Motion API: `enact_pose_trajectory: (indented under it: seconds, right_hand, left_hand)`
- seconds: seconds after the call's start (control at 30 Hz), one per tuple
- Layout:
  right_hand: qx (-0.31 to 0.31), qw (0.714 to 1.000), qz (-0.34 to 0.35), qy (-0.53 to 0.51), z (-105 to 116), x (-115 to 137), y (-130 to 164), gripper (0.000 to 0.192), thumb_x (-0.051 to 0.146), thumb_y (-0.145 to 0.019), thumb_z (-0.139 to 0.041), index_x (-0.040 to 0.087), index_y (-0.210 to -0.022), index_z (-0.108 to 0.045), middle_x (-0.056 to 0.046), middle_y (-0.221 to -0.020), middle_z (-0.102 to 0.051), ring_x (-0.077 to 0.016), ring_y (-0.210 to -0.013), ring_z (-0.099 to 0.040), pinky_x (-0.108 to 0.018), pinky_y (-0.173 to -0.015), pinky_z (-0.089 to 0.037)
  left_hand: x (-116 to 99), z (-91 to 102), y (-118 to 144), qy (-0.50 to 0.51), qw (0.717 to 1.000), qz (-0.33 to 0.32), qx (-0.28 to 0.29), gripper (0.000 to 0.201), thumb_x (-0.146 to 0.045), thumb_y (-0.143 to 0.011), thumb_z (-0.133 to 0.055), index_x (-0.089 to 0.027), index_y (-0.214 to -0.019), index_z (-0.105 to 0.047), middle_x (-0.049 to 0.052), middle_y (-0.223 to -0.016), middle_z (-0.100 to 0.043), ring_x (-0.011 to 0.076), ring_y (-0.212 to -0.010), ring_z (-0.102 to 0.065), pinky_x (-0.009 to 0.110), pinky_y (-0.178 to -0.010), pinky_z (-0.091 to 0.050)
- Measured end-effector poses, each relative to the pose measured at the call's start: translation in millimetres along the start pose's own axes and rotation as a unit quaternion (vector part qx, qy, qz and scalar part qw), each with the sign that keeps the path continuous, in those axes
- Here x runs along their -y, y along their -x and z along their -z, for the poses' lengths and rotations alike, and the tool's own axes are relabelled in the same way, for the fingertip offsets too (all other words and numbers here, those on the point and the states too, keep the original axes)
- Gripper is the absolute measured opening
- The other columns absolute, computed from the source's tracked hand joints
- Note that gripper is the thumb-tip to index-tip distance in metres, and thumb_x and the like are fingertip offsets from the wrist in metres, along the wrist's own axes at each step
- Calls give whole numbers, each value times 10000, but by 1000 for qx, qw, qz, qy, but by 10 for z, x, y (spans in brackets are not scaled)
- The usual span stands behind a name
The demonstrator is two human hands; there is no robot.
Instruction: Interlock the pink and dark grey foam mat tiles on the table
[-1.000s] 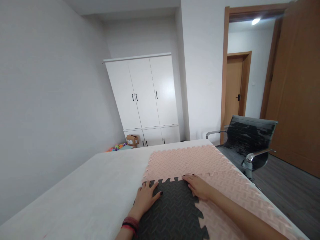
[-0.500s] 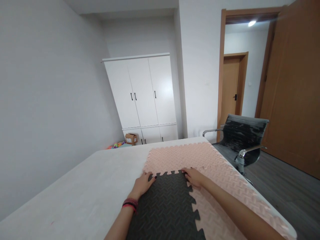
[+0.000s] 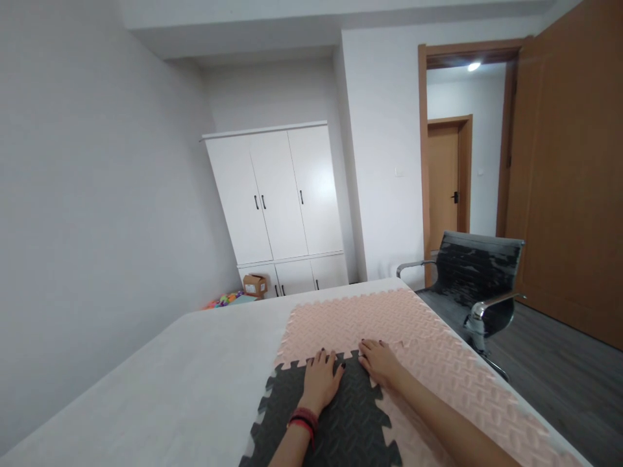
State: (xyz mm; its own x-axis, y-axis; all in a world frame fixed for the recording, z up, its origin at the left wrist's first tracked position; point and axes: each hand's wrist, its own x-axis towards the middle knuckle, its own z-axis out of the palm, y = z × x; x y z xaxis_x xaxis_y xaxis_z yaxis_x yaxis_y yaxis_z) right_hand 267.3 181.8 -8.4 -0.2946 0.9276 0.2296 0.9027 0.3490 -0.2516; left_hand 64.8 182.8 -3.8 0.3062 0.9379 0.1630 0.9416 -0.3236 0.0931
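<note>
A black foam mat tile (image 3: 357, 415) with jigsaw edges lies on the table, up against pink foam mat tiles (image 3: 350, 318) along its far and right sides. My left hand (image 3: 321, 379) rests flat on the black tile, its fingertips at the far seam. Over the tile's far right corner lies my right hand (image 3: 379, 360), fingers stretched out across the seam onto the pink. Both hands are open and grip nothing. The teeth under the fingers are partly hidden. Red and dark bands circle my left wrist.
The white tabletop (image 3: 185, 370) extends to the left of the tiles. A black office chair (image 3: 479, 272) stands beyond the right edge. Behind the table are a cardboard box (image 3: 255, 285), colourful items (image 3: 226, 299) and a white cabinet (image 3: 277, 194).
My left hand has moved right, from the black tile's far left corner to the middle of its far seam. My right hand has stayed near the far right corner. The view has tilted up slightly.
</note>
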Motion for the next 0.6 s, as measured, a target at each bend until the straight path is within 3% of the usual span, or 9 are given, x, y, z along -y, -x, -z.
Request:
enact_pose_trajectory:
  seconds: [0.13,0.27,0.37,0.5,0.6]
  right_hand:
    - [8,1000,7,5,36,8,-53,394,386,-917,-340,172,-1090,-621,-131,-1184,-612,-271,-1141,-521,-484,-1015,-306]
    - [21,1000,8,-2,61,0,-18,464,414,-903,-369,163,-1264,-517,-155,-1355,-489,-283,-1265,-414,-528,-1066,-223]
    - [45,999,12,-16,170,-50,60,495,409,-931,-289,178,-1335,-456,-134,-1416,-431,-251,-1316,-363,-532,-1087,-202]
    - [56,998,10,-26,354,-13,426,552,395,-942,-219,140,-1417,-339,-128,-1484,-314,-231,-1367,-279,-517,-1105,-208]
    - [80,995,33,-48,389,163,917,581,432,-931,-264,152,-1438,-301,-105,-1497,-287,-243,-1372,-267,-524,-1121,-183]
  left_hand:
    - [40,30,-53,3,1000,-5,8,584,-524,-878,-212,-217,-1267,-521,146,-1305,-549,285,-1249,-464,464,-982,-403]
    - [53,71,-78,8,1000,-5,23,585,-555,-867,-222,-258,-1296,-485,130,-1357,-508,298,-1287,-421,533,-1017,-344]
    - [100,137,-74,21,998,-9,57,570,-574,-861,-227,-302,-1290,-485,86,-1377,-504,276,-1290,-425,538,-1034,-330]
    - [325,238,67,28,997,17,73,606,-533,-883,-180,-261,-1407,-315,48,-1499,-345,206,-1383,-291,474,-1119,-242]
    - [603,279,300,3,995,83,62,640,-456,-883,-216,-131,-1434,-246,118,-1524,-271,240,-1405,-234,468,-1133,-204]
